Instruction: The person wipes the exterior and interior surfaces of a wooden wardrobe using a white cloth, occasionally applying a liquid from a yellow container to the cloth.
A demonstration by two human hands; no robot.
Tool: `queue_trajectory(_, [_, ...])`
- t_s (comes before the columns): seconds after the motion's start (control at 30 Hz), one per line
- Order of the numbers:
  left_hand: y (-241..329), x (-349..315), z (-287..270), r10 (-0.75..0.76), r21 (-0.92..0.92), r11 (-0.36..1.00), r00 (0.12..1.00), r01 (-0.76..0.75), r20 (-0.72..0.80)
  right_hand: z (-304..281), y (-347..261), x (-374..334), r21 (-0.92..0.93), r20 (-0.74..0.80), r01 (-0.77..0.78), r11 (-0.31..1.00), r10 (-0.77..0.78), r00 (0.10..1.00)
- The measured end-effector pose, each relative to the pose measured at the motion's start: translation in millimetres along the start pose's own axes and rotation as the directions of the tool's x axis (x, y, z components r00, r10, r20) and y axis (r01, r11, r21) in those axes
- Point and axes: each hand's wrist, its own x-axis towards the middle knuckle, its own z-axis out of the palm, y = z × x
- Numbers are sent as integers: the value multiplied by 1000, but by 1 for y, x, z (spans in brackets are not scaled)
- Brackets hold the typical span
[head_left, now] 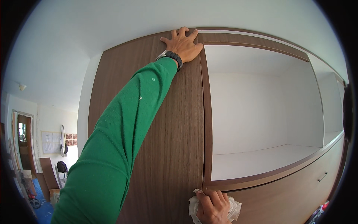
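Observation:
My left hand (182, 46) is raised high, its fingers spread flat against the top of a tall brown wood-grain panel (167, 142), close to the ceiling. A green sleeve covers that arm, and a dark band circles the wrist. Low in the view, my right hand (213, 209) is closed around a crumpled white wipe (234, 209); whether it is paper or cloth I cannot tell. It is near the panel's right edge, by the lower corner of an open white compartment (246, 112) framed in brown trim.
Below the compartment is a brown front with a small metal handle (322, 177). The white ceiling (149, 18) runs just above the cabinet. At far left, a room shows a doorway (24, 138), a leaning brown board (49, 173), a chair and blue floor covering (43, 199).

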Motion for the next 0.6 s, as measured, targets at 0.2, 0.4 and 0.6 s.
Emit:
queue_trajectory(0.2, [-5, -4, 0, 30, -74, 997, 999, -32, -35, 3, 0, -2, -6, -25, -22, 1000, 22, 999])
queue_trajectory(0.4, [-6, -13, -4, 34, -94, 995, 999, -33, 13, 6, 2, -4, 32, -63, -37, 999, 39, 997])
queue_trajectory(0.6, [9, -28, 1, 135, -109, 984, 989, -140, -55, -1, 2, -2, -6, -95, -107, 994, 106, 990])
